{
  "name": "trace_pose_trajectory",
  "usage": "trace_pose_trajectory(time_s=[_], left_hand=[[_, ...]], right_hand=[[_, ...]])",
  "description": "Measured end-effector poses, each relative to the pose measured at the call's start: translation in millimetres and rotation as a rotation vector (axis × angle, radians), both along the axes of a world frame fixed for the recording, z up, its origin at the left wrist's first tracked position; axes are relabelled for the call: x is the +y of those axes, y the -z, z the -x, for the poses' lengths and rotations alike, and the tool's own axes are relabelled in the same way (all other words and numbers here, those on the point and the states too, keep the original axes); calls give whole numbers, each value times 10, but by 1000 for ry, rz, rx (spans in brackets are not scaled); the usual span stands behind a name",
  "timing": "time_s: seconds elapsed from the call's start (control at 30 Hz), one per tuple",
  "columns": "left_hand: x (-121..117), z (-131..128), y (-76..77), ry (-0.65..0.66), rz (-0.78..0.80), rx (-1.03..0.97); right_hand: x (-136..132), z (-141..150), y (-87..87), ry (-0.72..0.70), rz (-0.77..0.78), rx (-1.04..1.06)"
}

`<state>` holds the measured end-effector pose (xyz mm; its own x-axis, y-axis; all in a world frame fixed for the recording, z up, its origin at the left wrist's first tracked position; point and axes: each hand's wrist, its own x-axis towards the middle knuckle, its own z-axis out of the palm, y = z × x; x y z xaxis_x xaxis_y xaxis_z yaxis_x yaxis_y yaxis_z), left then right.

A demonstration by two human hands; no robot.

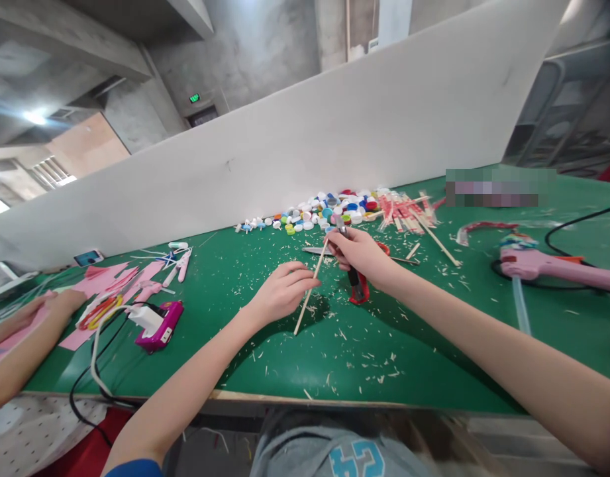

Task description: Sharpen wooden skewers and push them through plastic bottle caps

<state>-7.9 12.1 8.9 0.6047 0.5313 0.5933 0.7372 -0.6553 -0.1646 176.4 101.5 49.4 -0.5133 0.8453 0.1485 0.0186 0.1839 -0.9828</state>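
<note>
the left hand (pixel 283 291) is curled, its fingers closed around a thin wooden stick (pixel 310 291) that slants from the near side up toward the far right. the right hand (pixel 359 255) is clenched around a utility knife (pixel 357 283) with a red and black handle. the knife's metal end pokes out above the fingers toward the far side, just beside the top of the stick. the two hands are close together over the middle of a green desk (pixel 436 371), which is strewn with pale wood shavings (pixel 364 361). right under the right hand lies a long metal tool with a red grip (pixel 324 251).

toward the far edge sits a spread of colored bottle caps (pixel 324 213), with a bundle of wooden sticks with red markings (pixel 401 212) to its right. a pink hot glue gun (pixel 543 264) lies on the right, its black cord looping behind it. on the left are sheets of pink paper (pixel 106 281), a magenta device (pixel 163 326) with a white plug (pixel 146 319), and a phone (pixel 89 258). at the left edge, another person's hand (pixel 51 306) rests on the pink paper. a tall white board (pixel 285 156) stands along the far side of the desk.
</note>
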Motion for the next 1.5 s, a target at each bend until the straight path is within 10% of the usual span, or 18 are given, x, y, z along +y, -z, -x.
trace_pose_trajectory(time_s=[0.43,0.63,0.97,1.5], left_hand=[[187,101,-42,51,-22,-31],[1000,467,-58,-326,328,-135],[2325,773,51,-731,377,-196],[2538,967,87,-912,449,-308]], right_hand=[[312,-227,-120,263,-58,60],[456,-305,-87,338,-69,42],[534,-347,-20,475,-163,-58],[432,-453,-256,471,-223,219]])
